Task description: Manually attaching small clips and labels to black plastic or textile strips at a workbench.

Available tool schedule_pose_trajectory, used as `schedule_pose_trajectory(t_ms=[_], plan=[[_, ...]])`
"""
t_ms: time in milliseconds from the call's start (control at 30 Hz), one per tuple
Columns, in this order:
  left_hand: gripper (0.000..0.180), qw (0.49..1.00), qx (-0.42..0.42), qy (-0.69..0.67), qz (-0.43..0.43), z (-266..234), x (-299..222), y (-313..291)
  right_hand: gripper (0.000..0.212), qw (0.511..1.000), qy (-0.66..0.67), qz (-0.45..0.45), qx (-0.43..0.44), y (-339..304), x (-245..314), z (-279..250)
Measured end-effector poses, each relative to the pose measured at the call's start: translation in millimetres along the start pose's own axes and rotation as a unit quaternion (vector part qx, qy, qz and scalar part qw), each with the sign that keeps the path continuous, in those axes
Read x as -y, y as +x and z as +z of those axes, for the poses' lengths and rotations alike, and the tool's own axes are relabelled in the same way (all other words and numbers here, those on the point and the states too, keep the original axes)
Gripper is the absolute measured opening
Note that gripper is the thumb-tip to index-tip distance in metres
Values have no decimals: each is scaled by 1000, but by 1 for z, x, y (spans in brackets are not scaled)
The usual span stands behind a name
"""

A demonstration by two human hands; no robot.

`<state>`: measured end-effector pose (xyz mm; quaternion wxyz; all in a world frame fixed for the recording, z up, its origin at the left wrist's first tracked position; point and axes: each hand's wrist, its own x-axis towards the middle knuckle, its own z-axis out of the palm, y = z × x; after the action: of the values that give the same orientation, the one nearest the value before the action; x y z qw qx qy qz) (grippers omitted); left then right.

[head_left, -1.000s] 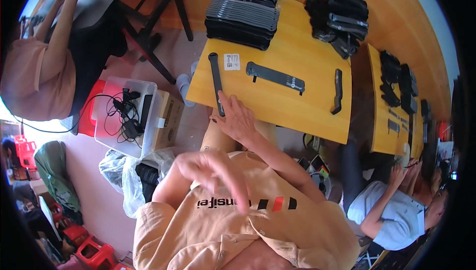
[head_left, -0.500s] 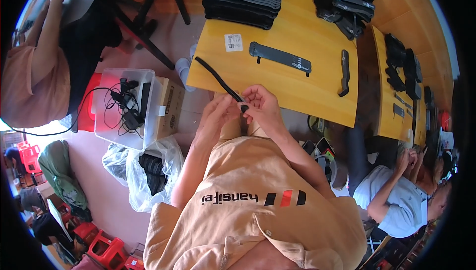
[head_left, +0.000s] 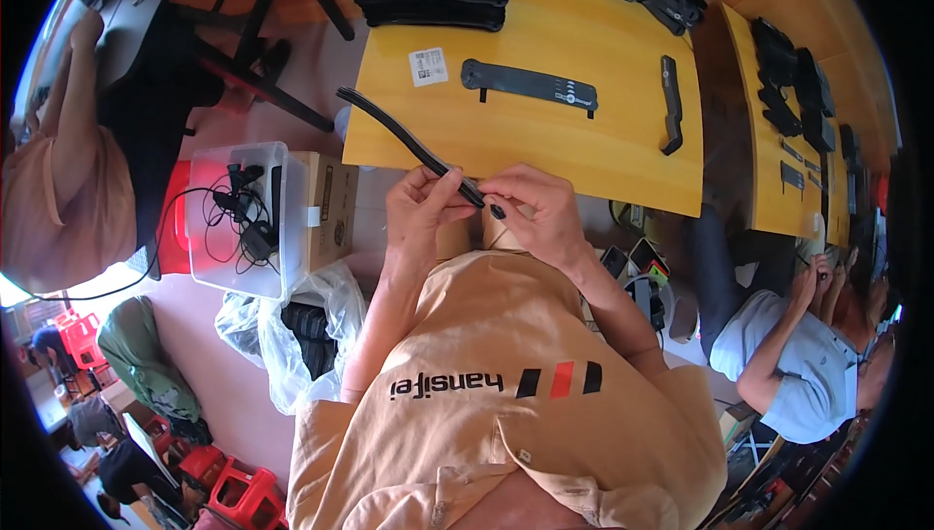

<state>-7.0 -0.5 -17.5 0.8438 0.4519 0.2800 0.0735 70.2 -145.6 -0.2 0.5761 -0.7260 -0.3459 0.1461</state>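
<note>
Through the left fingers [head_left: 444, 186], a strap [head_left: 401, 133] seemingly reaches the right fingers [head_left: 520, 189].

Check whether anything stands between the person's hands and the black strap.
Nothing visible does. The left hand pinches the black strap directly. The right hand is at its near end with no separate obstacle visible between, though its exact contact is unclear. The yellow table lies beyond both hands.
</note>
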Motion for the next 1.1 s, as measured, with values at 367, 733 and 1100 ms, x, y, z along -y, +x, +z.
schedule_pose_trajectory(t_ms=[367, 733, 1100], plan=[[20, 995, -21, 87, 41, 6, 2, -5, 15, 995, -71, -53, 45, 1, -2, -8], [21, 993, -11, 98, 72, 4, 3, -1, 9, 997, -69, -36, 16, 1, -5, 0], [19, 998, 11, 55, 43, 3, 5, -3, 10, 998, 37, 46, 15, 4, -8, 2]])
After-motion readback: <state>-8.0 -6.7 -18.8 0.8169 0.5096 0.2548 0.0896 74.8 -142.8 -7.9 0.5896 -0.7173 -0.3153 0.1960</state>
